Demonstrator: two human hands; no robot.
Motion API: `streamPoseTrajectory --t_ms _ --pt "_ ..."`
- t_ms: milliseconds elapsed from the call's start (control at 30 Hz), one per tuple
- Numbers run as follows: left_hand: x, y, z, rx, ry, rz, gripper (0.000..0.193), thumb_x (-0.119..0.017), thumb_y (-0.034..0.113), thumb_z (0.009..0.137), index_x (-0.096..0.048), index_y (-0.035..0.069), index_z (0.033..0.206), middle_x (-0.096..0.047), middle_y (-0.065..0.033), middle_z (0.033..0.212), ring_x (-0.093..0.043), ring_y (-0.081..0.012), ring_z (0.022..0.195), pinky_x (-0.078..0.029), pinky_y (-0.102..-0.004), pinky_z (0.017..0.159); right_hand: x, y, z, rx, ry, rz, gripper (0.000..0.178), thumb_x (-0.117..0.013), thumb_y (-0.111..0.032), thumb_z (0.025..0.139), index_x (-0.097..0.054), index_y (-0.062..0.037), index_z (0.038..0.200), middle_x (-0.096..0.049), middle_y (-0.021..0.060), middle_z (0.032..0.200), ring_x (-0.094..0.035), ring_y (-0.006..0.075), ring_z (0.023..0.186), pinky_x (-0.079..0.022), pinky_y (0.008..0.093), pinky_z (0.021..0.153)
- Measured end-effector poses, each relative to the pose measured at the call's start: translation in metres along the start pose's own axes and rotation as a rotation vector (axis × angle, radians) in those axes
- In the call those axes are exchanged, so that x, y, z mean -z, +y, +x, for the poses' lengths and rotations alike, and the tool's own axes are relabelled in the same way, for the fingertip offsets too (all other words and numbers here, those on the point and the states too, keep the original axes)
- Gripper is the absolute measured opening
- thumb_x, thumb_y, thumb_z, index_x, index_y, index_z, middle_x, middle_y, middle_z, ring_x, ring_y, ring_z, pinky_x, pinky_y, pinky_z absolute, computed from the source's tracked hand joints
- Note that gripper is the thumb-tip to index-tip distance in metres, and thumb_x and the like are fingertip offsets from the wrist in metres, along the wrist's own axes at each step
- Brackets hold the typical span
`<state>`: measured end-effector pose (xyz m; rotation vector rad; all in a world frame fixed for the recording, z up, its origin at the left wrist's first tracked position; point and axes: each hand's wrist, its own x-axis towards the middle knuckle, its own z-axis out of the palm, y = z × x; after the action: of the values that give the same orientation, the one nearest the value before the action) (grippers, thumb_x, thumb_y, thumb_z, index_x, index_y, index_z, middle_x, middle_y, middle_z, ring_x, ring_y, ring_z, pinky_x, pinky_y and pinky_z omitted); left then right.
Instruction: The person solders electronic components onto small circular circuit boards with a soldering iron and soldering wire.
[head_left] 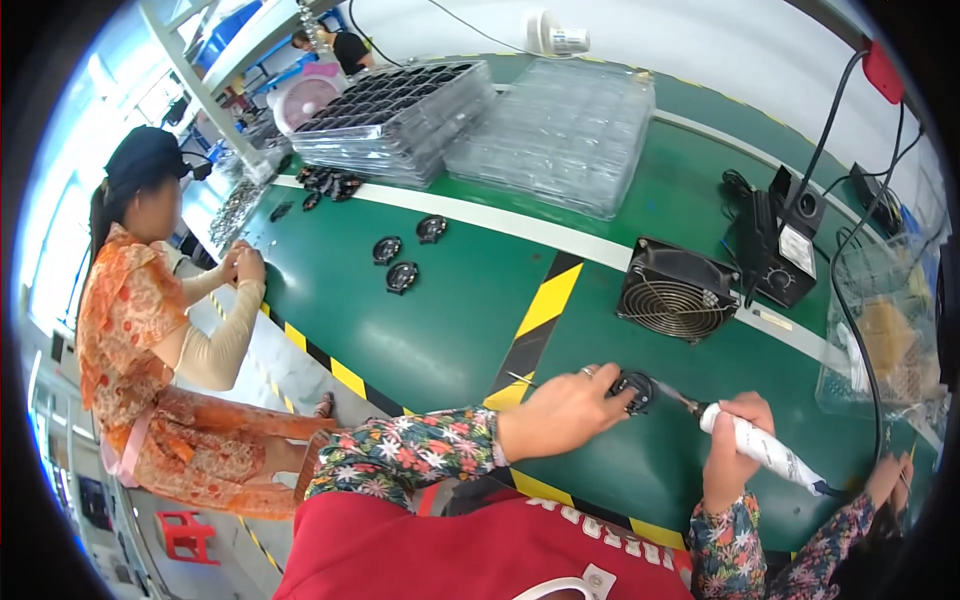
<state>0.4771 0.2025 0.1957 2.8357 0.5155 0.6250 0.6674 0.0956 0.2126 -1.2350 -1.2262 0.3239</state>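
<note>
My left hand is closed on a small round black part, holding it just above or on the green bench; which of the two I cannot tell. A thin pointed metal tool sticks out to the left from behind that hand. In my right hand is a soldering iron with a white-wrapped handle, gripped from the side. Its metal tip points left at the black part's right edge, with a faint wisp near it. Whether the tip touches the part is too small to tell.
A black fan stands behind my hands, near a black soldering station. Three round black parts lie left. Stacked clear trays stand at the back. One co-worker stands left; another person's hands show at lower right.
</note>
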Motion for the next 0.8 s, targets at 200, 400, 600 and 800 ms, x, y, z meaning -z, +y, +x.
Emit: streamPoseTrajectory --t_ms 200,400,600,800 --pt "-0.003 0.0 0.006 -0.009 -0.002 0.033 0.026 -0.061 0.021 0.079 -0.061 0.004 0.097 -0.045 -0.0098 0.08 -0.057 -0.0207 0.065 -0.049 -0.0309 0.053 -0.004 0.007 0.007 0.028 0.09 -0.029 0.008 -0.056 -0.001 0.072 -0.052 0.0002 0.078 -0.048 0.007 0.071 -0.044 0.0145 0.063 -0.037 0.0258 0.058" --pt "-0.004 -0.005 0.01 -0.042 0.007 0.038 0.027 -0.061 0.022 0.079 -0.06 0.003 0.097 -0.045 -0.0087 0.078 -0.056 -0.0202 0.063 -0.048 -0.0307 0.052 -0.009 0.002 0.013 0.012 0.145 -0.012 0.008 -0.056 -0.001 0.073 -0.052 0.0002 0.079 -0.046 0.006 0.07 -0.043 0.0136 0.063 -0.036 0.0251 0.058" --pt "0.023 0.006 0.017 -0.072 0.064 -0.136 0.03 -0.064 0.023 0.078 -0.058 0.002 0.099 -0.049 -0.0093 0.082 -0.057 -0.0226 0.064 -0.048 -0.0316 0.053 -0.002 0.006 0.008 0.003 0.122 0.012 0.008 -0.057 -0.003 0.073 -0.052 -0.0002 0.079 -0.046 0.006 0.071 -0.043 0.0135 0.064 -0.036 0.0254 0.058" --pt "0.039 0.002 0.037 -0.285 0.376 -0.476 0.03 -0.064 0.03 0.079 -0.058 0.002 0.086 -0.057 -0.0103 0.085 -0.057 -0.0237 0.065 -0.047 -0.0313 0.055 0.004 0.0 0.002 0.007 0.047 -0.01 0.007 -0.053 -0.003 0.078 -0.047 -0.0016 0.081 -0.044 0.0052 0.074 -0.041 0.0138 0.069 -0.035 0.0257 0.065"
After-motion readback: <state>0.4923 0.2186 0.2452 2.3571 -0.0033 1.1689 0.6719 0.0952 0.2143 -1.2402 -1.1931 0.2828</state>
